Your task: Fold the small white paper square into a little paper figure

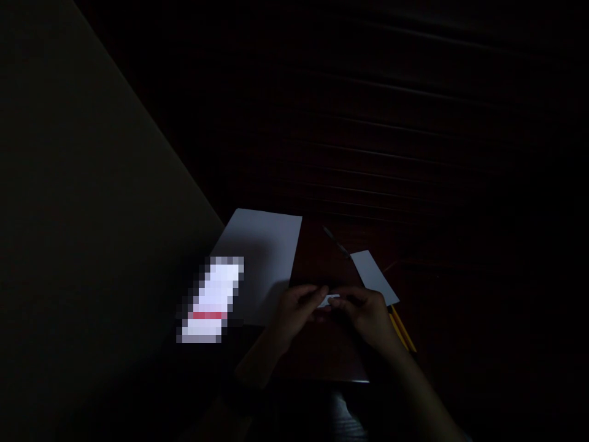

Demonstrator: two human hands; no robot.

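Note:
The scene is very dark. My left hand (297,310) and my right hand (365,313) meet over a dark wooden table, fingers curled and pinched together around a small white piece (332,300) held between them. A white sheet of paper (260,258) lies just left of my left hand. A smaller white sheet (375,276) lies beyond my right hand. Under both hands sits a dark reddish-brown sheet (322,258).
A pen or similar thin object (335,244) lies on the dark sheet past my hands. Yellow pencils (402,331) lie right of my right hand. A blurred white and red item (211,301) rests at the left. A pale wall (69,215) fills the left side.

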